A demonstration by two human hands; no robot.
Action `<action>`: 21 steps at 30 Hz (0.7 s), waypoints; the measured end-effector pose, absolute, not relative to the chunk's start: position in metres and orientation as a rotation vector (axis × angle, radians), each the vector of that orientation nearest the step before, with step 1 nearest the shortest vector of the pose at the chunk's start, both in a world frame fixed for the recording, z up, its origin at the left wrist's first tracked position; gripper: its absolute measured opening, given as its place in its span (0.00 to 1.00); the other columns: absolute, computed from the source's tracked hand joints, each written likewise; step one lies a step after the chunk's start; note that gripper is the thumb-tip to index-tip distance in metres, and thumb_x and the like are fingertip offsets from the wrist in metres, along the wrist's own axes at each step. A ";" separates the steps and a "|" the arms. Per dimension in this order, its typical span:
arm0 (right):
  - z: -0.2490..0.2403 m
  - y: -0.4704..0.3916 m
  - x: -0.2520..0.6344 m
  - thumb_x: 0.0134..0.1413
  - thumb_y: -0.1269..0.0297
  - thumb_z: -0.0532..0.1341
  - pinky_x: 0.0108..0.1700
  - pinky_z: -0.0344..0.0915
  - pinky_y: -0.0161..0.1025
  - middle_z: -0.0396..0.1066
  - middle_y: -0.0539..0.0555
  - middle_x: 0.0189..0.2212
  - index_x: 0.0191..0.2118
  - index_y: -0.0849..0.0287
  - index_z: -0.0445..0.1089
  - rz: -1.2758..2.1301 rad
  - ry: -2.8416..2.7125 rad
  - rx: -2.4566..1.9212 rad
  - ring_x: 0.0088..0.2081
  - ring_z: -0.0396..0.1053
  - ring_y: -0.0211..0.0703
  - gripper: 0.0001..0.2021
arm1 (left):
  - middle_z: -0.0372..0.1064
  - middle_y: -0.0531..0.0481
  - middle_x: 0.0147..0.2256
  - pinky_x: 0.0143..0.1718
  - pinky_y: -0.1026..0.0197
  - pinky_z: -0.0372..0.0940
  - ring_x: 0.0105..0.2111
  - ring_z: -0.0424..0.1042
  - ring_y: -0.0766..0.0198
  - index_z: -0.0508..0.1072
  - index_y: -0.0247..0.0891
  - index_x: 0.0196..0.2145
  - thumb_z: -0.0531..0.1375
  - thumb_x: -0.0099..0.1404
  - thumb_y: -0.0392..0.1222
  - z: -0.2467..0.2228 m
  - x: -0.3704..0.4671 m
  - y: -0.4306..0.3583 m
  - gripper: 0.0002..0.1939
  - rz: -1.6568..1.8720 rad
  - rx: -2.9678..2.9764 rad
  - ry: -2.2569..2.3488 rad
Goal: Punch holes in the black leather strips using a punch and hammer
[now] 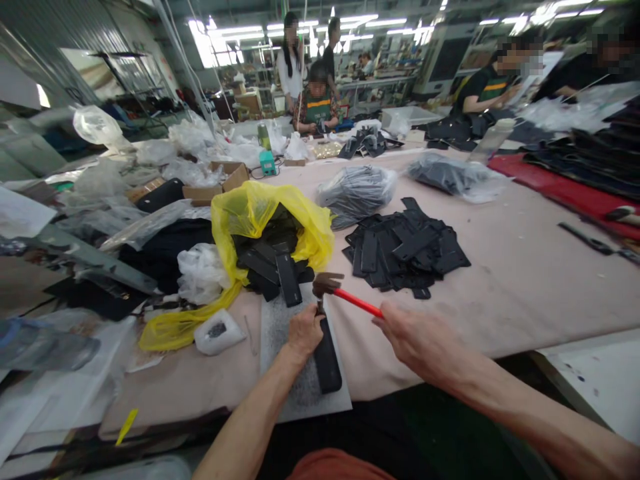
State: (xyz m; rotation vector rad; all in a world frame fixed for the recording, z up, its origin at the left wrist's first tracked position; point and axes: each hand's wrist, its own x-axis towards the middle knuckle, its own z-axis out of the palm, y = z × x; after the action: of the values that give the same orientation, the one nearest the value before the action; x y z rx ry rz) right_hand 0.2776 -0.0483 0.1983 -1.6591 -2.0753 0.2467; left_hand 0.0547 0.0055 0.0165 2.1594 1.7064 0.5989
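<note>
My right hand (407,337) is closed round the red handle of a claw hammer (357,302). The hammer's head is at the top of a short metal punch (320,308); whether they touch I cannot tell. Fingers of my left hand (304,333) pinch the punch and keep it upright over the far end of a black strip-shaped piece (327,363). That piece lies lengthwise on a grey-white board (280,347) at the table's near edge. Beyond the board, a yellow plastic bag (250,207) lies open with similar black pieces (287,277) spilling out.
Right of the bag is a heap of black pieces (407,247), with filled clear bags (357,190) behind it. A white packet of small dark bits (220,331) sits left of the board. Dark clippers (585,238) lie at far right. Several people work across the table.
</note>
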 end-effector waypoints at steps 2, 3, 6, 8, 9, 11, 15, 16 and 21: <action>0.203 -0.047 0.280 0.61 0.58 0.53 0.23 0.39 0.37 0.55 0.45 0.16 0.28 0.56 0.58 0.334 -2.211 -1.740 0.16 0.48 0.33 0.12 | 0.75 0.48 0.33 0.36 0.61 0.64 0.35 0.75 0.59 0.70 0.40 0.36 0.57 0.64 0.35 0.017 0.055 0.006 0.03 0.609 2.161 1.699; 0.207 -0.046 0.281 0.62 0.58 0.53 0.23 0.40 0.37 0.55 0.45 0.16 0.28 0.56 0.58 0.340 -2.147 -1.754 0.16 0.49 0.33 0.12 | 0.74 0.48 0.33 0.36 0.61 0.64 0.35 0.75 0.58 0.70 0.40 0.36 0.57 0.64 0.35 0.016 0.055 0.006 0.04 0.617 2.162 1.694; 0.215 -0.047 0.279 0.65 0.56 0.47 0.23 0.47 0.34 0.59 0.46 0.19 0.31 0.55 0.58 0.256 -1.683 -1.597 0.19 0.55 0.35 0.13 | 0.74 0.47 0.33 0.35 0.60 0.64 0.34 0.74 0.56 0.70 0.40 0.36 0.56 0.64 0.35 0.016 0.055 0.006 0.04 0.639 2.170 1.679; 0.209 -0.050 0.278 0.65 0.55 0.48 0.23 0.48 0.35 0.60 0.48 0.20 0.31 0.55 0.59 0.240 -1.613 -1.510 0.19 0.56 0.36 0.13 | 0.74 0.46 0.33 0.35 0.59 0.64 0.34 0.74 0.56 0.70 0.39 0.37 0.56 0.64 0.35 0.016 0.055 0.006 0.04 0.654 2.178 1.663; 0.202 -0.052 0.278 0.63 0.55 0.50 0.23 0.46 0.35 0.60 0.48 0.19 0.30 0.55 0.60 0.269 -1.706 -1.515 0.19 0.54 0.36 0.13 | 0.74 0.46 0.33 0.34 0.59 0.64 0.34 0.74 0.55 0.70 0.39 0.37 0.56 0.64 0.35 0.016 0.055 0.006 0.04 0.660 2.179 1.655; 0.186 -0.054 0.282 0.59 0.54 0.55 0.22 0.42 0.37 0.57 0.47 0.16 0.27 0.55 0.59 0.387 -1.984 -1.596 0.17 0.49 0.35 0.13 | 0.74 0.47 0.32 0.34 0.59 0.64 0.33 0.75 0.56 0.70 0.40 0.36 0.56 0.63 0.35 0.016 0.055 0.007 0.04 0.668 2.176 1.642; 0.153 -0.049 0.294 0.61 0.55 0.52 0.25 0.45 0.36 0.60 0.48 0.19 0.28 0.56 0.60 0.637 -1.955 -1.788 0.20 0.55 0.36 0.13 | 0.74 0.46 0.33 0.35 0.59 0.65 0.34 0.75 0.56 0.69 0.40 0.35 0.56 0.63 0.35 0.016 0.055 0.008 0.03 0.694 2.157 1.637; 0.142 -0.047 0.296 0.62 0.55 0.50 0.25 0.47 0.36 0.61 0.48 0.20 0.28 0.56 0.60 0.710 -1.866 -1.805 0.21 0.56 0.37 0.14 | 0.74 0.46 0.33 0.36 0.59 0.65 0.34 0.75 0.56 0.69 0.40 0.36 0.56 0.63 0.35 0.016 0.054 0.008 0.04 0.701 2.155 1.623; 0.067 -0.034 0.295 0.63 0.56 0.46 0.24 0.53 0.34 0.60 0.47 0.19 0.31 0.57 0.62 1.138 -1.437 -1.993 0.19 0.56 0.35 0.15 | 0.74 0.46 0.35 0.40 0.58 0.67 0.37 0.75 0.57 0.69 0.39 0.36 0.54 0.65 0.35 0.017 0.051 0.008 0.04 0.707 2.139 1.533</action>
State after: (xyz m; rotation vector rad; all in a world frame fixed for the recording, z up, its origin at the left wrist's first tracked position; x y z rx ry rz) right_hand 0.2949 -0.0337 0.0673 -1.9927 -1.4369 1.1378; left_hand 0.0511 0.0075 0.0171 2.1387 1.5333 0.7074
